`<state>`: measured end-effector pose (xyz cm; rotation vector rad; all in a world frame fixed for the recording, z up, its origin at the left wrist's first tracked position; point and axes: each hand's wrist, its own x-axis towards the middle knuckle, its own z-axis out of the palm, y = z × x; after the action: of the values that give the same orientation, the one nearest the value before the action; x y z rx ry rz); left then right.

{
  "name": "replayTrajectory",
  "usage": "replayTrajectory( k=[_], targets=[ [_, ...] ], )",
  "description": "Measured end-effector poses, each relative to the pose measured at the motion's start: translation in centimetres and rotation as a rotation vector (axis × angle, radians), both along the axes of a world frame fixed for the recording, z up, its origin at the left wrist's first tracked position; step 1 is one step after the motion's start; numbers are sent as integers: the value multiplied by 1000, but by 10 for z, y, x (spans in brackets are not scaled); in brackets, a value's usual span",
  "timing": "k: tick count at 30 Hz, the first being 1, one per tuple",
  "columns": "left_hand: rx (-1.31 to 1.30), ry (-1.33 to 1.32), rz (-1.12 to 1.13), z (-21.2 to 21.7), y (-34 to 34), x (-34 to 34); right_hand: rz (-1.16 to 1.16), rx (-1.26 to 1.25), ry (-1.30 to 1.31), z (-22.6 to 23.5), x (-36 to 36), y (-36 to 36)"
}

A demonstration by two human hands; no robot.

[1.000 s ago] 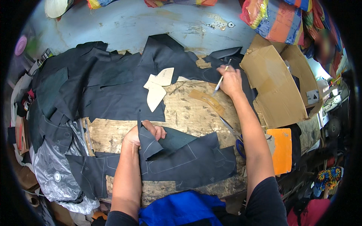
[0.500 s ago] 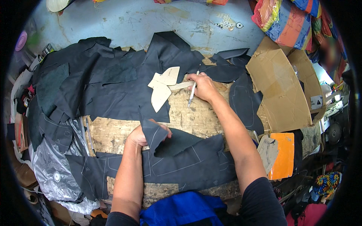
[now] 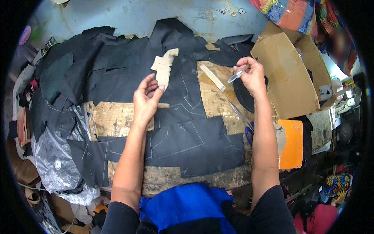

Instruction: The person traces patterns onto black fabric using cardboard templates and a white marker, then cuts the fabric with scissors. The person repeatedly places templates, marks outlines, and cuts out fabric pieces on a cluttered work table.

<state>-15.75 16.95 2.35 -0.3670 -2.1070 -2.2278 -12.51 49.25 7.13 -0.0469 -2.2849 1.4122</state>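
My left hand (image 3: 147, 95) pinches the lower end of a cream card pattern piece (image 3: 165, 66) between thumb and fingers, above black leather sheets (image 3: 117, 85). A silver marking pen (image 3: 237, 75) is in my right hand (image 3: 253, 74), tilted, with its fingers closed round it. Left of that hand, a pale card strip (image 3: 212, 77) lies partly on bare wood. Scissors (image 3: 247, 123) with blue handles rest beside my right forearm. Nearer me lies a black leather piece (image 3: 187, 146) with pale pattern outlines drawn on it.
An open cardboard box (image 3: 282, 78) stands at the right, with an orange flat sheet (image 3: 290, 144) below it. Clear plastic wrapping (image 3: 56, 167) hangs at the left edge of the worn wooden table (image 3: 120, 117). A blue-grey surface (image 3: 136, 17) lies beyond the leather.
My left hand has let go of the leather edge and moved up to the card piece. My right hand, still with the pen, has moved right, away from the strip. The leather flap now lies flatter.
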Motion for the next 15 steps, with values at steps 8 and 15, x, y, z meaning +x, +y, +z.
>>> replayTrajectory(
  k=[8, 15],
  targets=[
    [-919, 75, -130, 10, -64, 106, -215, 485, -188, -51, 21, -33],
    [-1354, 20, 73, -9, -131, 171, -305, 792, -203, -58, 9, -43]
  ],
)
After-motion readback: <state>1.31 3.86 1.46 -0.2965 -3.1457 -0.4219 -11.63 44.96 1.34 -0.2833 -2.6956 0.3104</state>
